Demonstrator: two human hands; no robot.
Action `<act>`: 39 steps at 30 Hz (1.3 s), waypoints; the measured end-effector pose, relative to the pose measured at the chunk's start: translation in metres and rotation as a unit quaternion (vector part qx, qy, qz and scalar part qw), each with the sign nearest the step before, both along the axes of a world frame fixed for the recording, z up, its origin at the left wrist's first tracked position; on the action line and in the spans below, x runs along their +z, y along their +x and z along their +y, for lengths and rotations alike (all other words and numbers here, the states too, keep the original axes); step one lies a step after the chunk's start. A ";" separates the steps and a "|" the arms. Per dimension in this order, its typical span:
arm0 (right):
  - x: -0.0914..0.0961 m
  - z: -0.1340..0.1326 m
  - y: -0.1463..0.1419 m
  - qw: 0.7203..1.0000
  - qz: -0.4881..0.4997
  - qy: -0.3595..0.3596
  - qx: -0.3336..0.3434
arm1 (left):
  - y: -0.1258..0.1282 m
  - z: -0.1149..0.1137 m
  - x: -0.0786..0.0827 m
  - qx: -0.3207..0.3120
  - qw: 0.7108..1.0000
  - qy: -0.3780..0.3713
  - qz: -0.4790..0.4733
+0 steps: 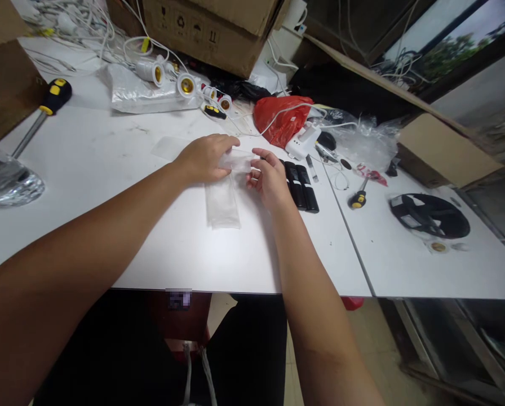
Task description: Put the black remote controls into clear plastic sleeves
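Both my hands meet over a small clear plastic bag (pixel 222 204) lying on the white table (pixel 109 186). My left hand (pixel 208 158) rests on the bag's upper end, fingers curled and pinching the top edge. My right hand (pixel 268 177) is just to the right, fingers bent and gripping the same top edge of the bag. Two or three black bar-shaped parts (pixel 303 189) lie side by side right beside my right hand. Another clear bag (pixel 170 148) lies flat behind my left hand.
A yellow-black screwdriver (pixel 45 110) lies far left near a clear glass object (pixel 5 180). White lamp sockets (pixel 170 76), cables, a cardboard box (pixel 210 31) and a red bag (pixel 282 118) crowd the back. A black tape reel (pixel 430 215) and a small screwdriver (pixel 358 197) lie right.
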State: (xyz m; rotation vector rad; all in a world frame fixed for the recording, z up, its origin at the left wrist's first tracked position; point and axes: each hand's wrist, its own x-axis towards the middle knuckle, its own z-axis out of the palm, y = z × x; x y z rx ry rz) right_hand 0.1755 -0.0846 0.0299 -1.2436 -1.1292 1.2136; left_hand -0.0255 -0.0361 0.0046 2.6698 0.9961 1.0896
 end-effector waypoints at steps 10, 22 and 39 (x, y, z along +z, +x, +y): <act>-0.001 0.000 0.002 0.999 0.032 -0.008 -0.016 | 0.000 0.004 -0.002 0.003 1.000 -0.011 -0.013; 0.001 -0.003 0.002 0.999 0.016 -0.038 0.013 | -0.001 0.002 0.000 0.019 1.000 -0.013 -0.015; -0.012 0.000 -0.005 0.997 -0.080 -0.002 -0.005 | 0.001 0.004 -0.003 0.002 1.000 0.010 -0.003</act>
